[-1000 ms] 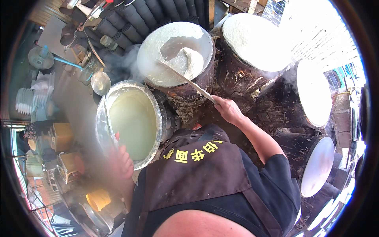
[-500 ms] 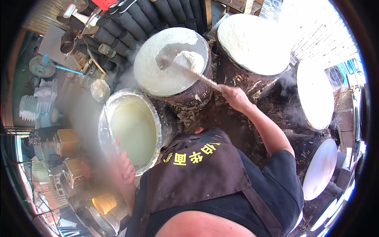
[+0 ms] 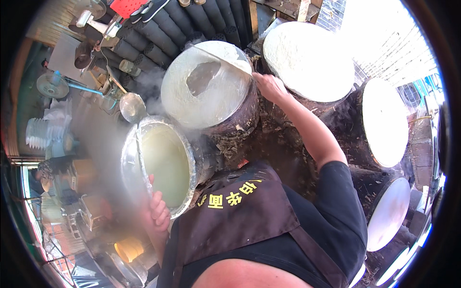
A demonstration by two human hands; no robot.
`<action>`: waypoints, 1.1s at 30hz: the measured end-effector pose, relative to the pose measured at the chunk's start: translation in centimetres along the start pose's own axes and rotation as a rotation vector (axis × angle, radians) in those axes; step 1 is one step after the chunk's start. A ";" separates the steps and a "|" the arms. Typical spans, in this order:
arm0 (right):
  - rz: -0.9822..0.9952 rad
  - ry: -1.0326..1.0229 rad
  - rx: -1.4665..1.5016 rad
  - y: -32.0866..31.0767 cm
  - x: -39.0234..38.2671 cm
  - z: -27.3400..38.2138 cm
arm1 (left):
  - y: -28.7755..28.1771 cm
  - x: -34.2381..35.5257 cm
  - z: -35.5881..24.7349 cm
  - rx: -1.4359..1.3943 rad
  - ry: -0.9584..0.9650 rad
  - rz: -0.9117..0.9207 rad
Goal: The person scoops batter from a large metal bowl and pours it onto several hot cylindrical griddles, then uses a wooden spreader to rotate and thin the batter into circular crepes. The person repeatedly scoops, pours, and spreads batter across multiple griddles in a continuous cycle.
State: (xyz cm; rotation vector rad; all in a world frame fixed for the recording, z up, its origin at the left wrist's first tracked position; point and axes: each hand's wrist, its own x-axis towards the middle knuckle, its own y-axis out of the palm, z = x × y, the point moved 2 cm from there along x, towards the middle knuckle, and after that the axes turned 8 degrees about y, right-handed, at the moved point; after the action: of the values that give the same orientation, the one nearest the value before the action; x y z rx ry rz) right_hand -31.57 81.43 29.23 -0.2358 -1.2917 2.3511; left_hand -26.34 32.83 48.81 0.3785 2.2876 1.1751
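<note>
My right hand (image 3: 270,87), fingers closed, grips one end of a long thin stick (image 3: 223,60) that lies across the far right part of a steaming round top (image 3: 177,101). Pale batter coats this top, apart from a bare greyish patch (image 3: 202,78) near its middle. In my left hand (image 3: 159,211) is the handle of a long ladle (image 3: 132,106). Its bowl hangs beyond the far left rim of a wide metal pot (image 3: 193,165) of pale liquid (image 3: 165,153), and the handle crosses over the pot's left side. Steam blurs that area.
More dark barrels with white round tops stand at the right, one nearby (image 3: 307,60) and another (image 3: 384,122) farther right. Behind are rows of dark cylinders (image 3: 168,24). A fan (image 3: 52,85), boxes (image 3: 89,174) and a yellow tub (image 3: 128,249) lie left.
My right hand has moved up and left, swinging the stick toward the far rim. The white batter mound has been spread, shrinking the bare patch. The ladle's bowl has shifted slightly right.
</note>
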 end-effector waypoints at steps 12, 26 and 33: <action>-0.074 0.237 0.277 -0.3 -13.5 2.7 | 0.2 -0.2 0.6 0.146 -0.008 -0.042; 0.037 0.082 0.304 1.3 -3.0 6.2 | 3.4 2.1 2.0 0.166 -0.122 -0.031; -0.002 0.155 0.220 3.0 -3.8 6.3 | 3.8 2.4 2.4 0.101 -0.091 -0.086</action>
State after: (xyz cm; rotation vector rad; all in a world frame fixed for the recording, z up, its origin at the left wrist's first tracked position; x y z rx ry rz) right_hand -31.30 73.55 29.97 -0.3388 -0.9526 2.3972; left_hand -26.87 37.79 49.95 0.3592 2.2666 0.9830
